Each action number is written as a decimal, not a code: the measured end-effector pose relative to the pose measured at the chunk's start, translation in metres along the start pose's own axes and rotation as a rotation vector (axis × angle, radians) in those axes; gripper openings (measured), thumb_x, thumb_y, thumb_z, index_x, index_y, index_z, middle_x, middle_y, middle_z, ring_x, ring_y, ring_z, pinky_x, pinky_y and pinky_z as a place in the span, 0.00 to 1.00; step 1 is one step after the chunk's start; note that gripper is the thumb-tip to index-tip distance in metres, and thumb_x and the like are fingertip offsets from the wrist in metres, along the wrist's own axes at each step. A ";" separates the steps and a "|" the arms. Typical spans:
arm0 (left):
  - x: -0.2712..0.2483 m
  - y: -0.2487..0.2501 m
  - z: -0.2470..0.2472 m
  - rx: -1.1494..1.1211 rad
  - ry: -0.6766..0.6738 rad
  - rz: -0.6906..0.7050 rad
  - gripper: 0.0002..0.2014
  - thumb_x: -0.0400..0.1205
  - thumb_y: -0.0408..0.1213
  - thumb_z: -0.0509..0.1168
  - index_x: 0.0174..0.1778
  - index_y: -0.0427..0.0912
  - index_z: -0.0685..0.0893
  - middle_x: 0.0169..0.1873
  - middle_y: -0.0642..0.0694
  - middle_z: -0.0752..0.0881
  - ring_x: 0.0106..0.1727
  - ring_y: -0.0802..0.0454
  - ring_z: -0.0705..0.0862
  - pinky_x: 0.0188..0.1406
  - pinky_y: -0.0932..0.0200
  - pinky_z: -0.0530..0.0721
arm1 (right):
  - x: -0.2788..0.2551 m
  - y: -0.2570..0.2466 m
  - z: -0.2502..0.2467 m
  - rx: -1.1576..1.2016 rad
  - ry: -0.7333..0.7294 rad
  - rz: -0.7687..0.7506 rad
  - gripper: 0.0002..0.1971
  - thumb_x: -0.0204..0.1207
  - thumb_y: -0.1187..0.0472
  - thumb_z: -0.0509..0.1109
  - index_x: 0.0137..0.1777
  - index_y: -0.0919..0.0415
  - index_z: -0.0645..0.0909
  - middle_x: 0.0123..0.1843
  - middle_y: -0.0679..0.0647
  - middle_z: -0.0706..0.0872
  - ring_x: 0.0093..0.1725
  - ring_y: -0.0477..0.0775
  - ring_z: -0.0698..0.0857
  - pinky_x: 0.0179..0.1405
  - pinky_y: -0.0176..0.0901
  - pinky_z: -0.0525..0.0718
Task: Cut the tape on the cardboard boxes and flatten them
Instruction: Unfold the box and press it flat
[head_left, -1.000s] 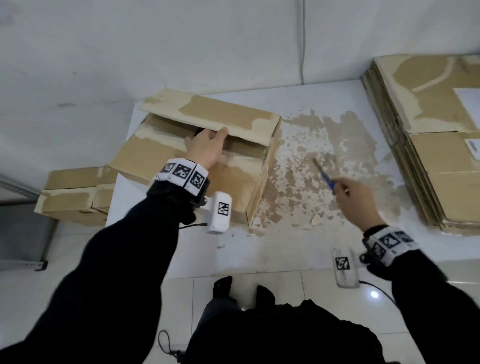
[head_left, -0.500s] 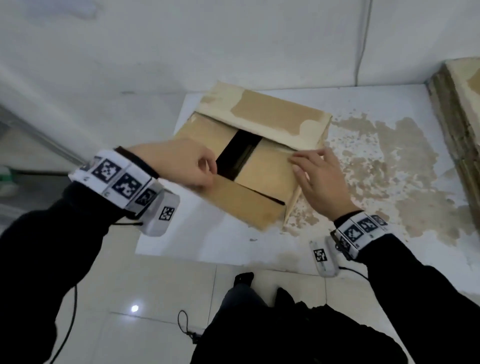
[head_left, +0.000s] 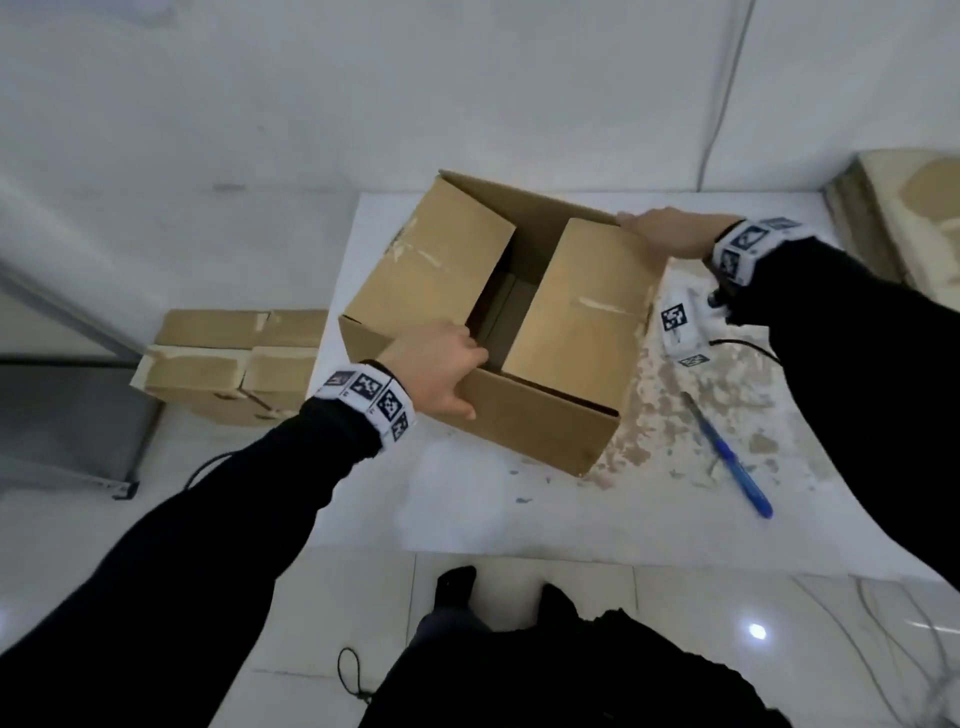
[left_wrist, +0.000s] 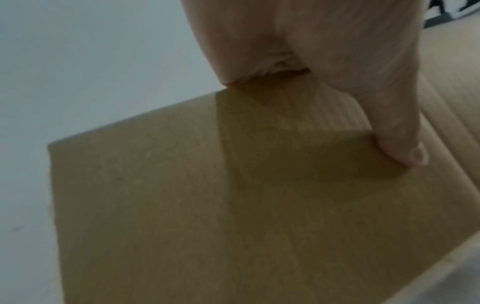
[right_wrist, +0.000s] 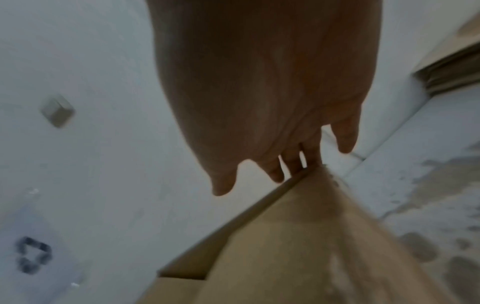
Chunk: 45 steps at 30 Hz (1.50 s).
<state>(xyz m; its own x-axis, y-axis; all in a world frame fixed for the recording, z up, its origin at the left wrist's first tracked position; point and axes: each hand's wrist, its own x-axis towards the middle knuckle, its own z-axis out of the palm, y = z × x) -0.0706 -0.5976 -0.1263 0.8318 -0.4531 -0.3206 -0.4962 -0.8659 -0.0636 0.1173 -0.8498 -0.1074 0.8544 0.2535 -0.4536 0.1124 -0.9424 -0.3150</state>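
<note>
Gripping the near-left corner of the open brown cardboard box (head_left: 540, 415), the left hand (head_left: 441, 371) has its thumb pressed on the outer wall and its fingers hooked over the rim into the opening. The right hand (head_left: 662, 234) lies on the box's far-right corner with fingers nearly straight, resting on the edge rather than wrapped round it. The box stands on the stained white sheet (head_left: 467, 514), its two top flaps loose and leaning inward over a dark gap.

It looks empty and light, stiff along its creases but ready to shear into a parallelogram. Holding opposite corners, as now, seems the right purchase for pushing it flat; the thin rim may buckle under a hard pinch.

The head view alone shows both hands together, the blue-handled cutter (head_left: 732, 457) lying on the sheet to the right of the box, the taped brown boxes (head_left: 228, 364) on the floor to the box's left, and the stack of flattened cardboard (head_left: 904, 218) to its far right. The left wrist view adds the thumb (left_wrist: 400, 144) flat against the wall; the right wrist view shows the fingertips (right_wrist: 293, 166) just meeting the corner edge.
</note>
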 end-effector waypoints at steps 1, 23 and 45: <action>0.000 -0.002 0.002 0.009 0.009 0.029 0.26 0.73 0.61 0.69 0.54 0.42 0.80 0.49 0.45 0.84 0.54 0.47 0.78 0.56 0.53 0.74 | 0.001 -0.006 0.001 -0.069 0.014 0.039 0.36 0.84 0.38 0.43 0.78 0.67 0.65 0.77 0.69 0.69 0.74 0.67 0.70 0.75 0.57 0.65; -0.058 -0.054 -0.031 0.176 0.411 -0.326 0.43 0.74 0.77 0.36 0.81 0.58 0.60 0.83 0.37 0.56 0.83 0.40 0.57 0.74 0.31 0.31 | -0.158 -0.032 0.060 0.511 -0.143 0.465 0.53 0.62 0.25 0.57 0.83 0.56 0.55 0.83 0.58 0.60 0.73 0.69 0.73 0.69 0.62 0.75; 0.007 -0.018 -0.125 -0.951 0.548 0.231 0.42 0.82 0.60 0.59 0.84 0.56 0.40 0.84 0.43 0.37 0.84 0.45 0.34 0.81 0.43 0.41 | -0.147 -0.116 0.240 0.746 0.819 0.353 0.50 0.63 0.78 0.68 0.80 0.75 0.39 0.81 0.74 0.44 0.81 0.73 0.44 0.82 0.62 0.45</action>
<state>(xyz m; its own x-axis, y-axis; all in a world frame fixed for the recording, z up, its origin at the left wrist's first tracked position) -0.0250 -0.6122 -0.0094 0.8580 -0.4529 0.2425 -0.4556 -0.4527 0.7665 -0.1433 -0.7251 -0.2044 0.8815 -0.4715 -0.0254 -0.2915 -0.5011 -0.8148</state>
